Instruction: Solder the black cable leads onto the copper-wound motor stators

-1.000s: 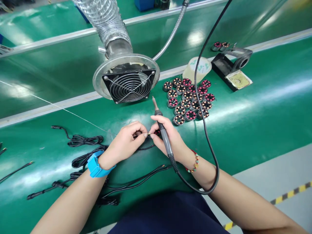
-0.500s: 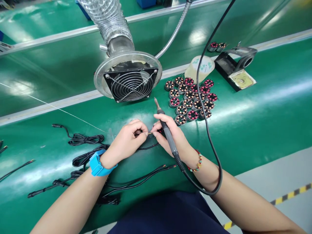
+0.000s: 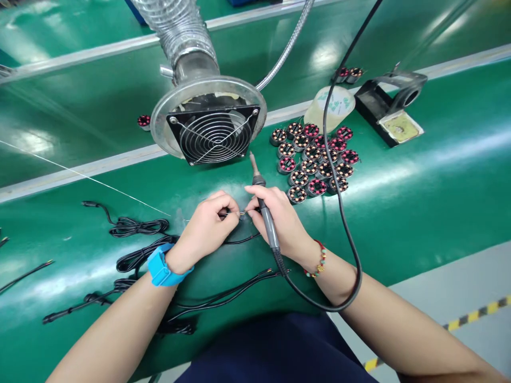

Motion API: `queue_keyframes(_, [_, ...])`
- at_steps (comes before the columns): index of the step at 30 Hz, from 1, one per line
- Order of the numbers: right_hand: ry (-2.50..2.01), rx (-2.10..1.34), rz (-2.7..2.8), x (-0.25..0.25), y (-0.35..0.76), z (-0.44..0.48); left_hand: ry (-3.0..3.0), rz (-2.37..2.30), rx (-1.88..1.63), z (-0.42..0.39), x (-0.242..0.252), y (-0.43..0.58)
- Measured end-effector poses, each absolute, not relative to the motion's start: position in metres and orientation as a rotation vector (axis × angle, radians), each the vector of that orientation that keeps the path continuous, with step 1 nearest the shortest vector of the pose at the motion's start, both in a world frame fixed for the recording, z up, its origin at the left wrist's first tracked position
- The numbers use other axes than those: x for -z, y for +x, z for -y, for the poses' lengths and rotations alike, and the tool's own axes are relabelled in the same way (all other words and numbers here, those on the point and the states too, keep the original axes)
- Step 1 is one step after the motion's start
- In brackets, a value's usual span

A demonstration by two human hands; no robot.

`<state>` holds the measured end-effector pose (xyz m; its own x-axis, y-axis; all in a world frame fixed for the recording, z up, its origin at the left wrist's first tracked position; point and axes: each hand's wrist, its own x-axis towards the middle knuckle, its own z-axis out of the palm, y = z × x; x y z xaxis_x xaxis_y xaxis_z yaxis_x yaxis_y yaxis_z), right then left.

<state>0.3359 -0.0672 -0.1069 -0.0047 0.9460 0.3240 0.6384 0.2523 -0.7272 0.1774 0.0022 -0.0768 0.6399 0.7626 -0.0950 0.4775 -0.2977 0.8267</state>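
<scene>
My left hand (image 3: 207, 229), with a blue wrist strap (image 3: 162, 266), pinches the bare end of a black cable (image 3: 235, 240) on the green belt. My right hand (image 3: 281, 221) holds a soldering iron (image 3: 263, 205) lying across its palm, tip pointing up toward the fan, while its fingertips pinch the same wire end and a small part that is mostly hidden. Both hands meet fingertip to fingertip. A thin solder wire (image 3: 91, 179) runs in from the left toward my left hand.
A fume extractor fan (image 3: 213, 133) on a ribbed hose stands just behind my hands. Several round coil parts (image 3: 315, 159) cluster to the right, beside a solder spool (image 3: 329, 106) and an iron stand (image 3: 389, 106). Black cables (image 3: 139, 255) lie coiled at left.
My hands stay pinched together on the wire end; the iron's tip has tilted slightly left. The view has shifted a little, showing one more coil part left of the fan.
</scene>
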Motion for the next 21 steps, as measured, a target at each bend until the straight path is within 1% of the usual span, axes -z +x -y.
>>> queue_keyframes(4, [-1.474,-0.504,1.686,0.103,0.336,0.069,1.946,-0.992,-0.396,-0.002,0.077,0.179])
queue_keyframes(10, [-1.522,-0.623,1.46,0.07,0.346,0.097,1.904,-1.015,-0.369,0.0,0.081,0.179])
queue_keyframes(12, [-1.51,-0.606,1.396,0.065,0.348,0.11,1.891,-1.027,-0.362,0.0,0.082,0.179])
queue_keyframes(17, [-1.4,-0.475,1.317,0.083,0.346,0.132,1.869,-1.052,-0.376,0.002,0.084,0.18])
queue_keyframes(21, [-1.359,-0.457,1.336,0.096,0.344,0.134,1.841,-1.064,-0.384,0.002,0.084,0.18])
